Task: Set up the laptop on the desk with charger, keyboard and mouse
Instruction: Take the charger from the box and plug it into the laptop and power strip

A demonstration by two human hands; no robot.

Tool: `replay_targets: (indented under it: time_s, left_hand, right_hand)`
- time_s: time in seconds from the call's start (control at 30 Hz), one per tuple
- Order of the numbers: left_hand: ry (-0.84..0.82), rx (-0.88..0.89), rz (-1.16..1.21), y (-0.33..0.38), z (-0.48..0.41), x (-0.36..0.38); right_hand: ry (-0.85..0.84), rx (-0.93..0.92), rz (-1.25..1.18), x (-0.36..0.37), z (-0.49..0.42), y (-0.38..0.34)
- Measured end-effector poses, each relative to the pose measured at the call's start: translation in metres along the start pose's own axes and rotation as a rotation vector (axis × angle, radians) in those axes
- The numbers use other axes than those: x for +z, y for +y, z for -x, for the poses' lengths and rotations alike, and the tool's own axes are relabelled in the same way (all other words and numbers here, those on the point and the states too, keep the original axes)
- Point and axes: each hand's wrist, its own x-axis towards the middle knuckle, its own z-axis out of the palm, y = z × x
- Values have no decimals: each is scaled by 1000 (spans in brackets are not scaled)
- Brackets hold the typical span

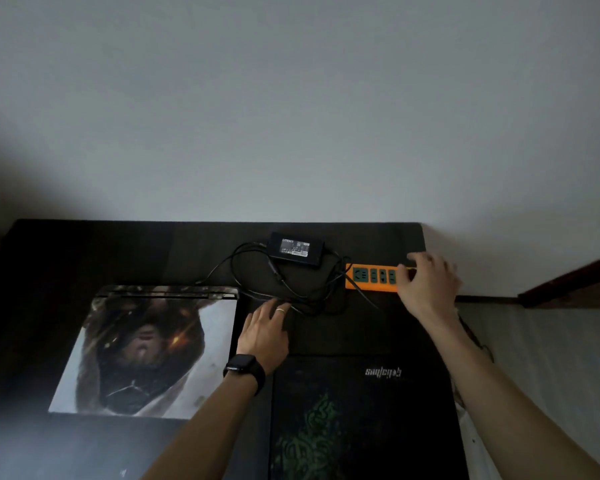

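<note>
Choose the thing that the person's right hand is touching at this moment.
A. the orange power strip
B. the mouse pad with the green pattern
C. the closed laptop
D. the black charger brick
A: the right hand holds the right end of the orange power strip, while the charger brick lies apart, further back on the desk.

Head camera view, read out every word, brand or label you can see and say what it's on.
"LITEON": white print on the charger brick; the fine print on its label is too small to read.
White word on the mouse pad: upside down, blurred, unreadable.
On the power strip: no readable text.
</note>
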Motion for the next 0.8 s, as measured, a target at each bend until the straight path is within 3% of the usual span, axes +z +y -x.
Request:
replay_targets:
  time_s: [0.1,0.17,0.3,0.47,0.57,0.73,0.8]
  left_hand:
    - [-72,-19,-2,-2,23,-4]
    - [-109,-24,2,-5,41,-5]
    - [-167,-81,-5,-15,75,2]
    - [-308,-333,-67,-45,110,19]
    - [-340,-391,-45,-65,124,29]
    - [-297,-329,23,-76,135,32]
    - [-239,-319,81,-78,142,27]
  right_hand:
    - [70,-181,-3,10,54,-12]
    - [-21,-256,42,24,84,-19]
    - [-271,-221,182,53,104,-23]
    - [-443,-118,310,70,97,-24]
    - [-419,-110,295,74,99,-25]
    - [-149,-222,198,62,140,-42]
    - [-120,-308,180,55,169,-55]
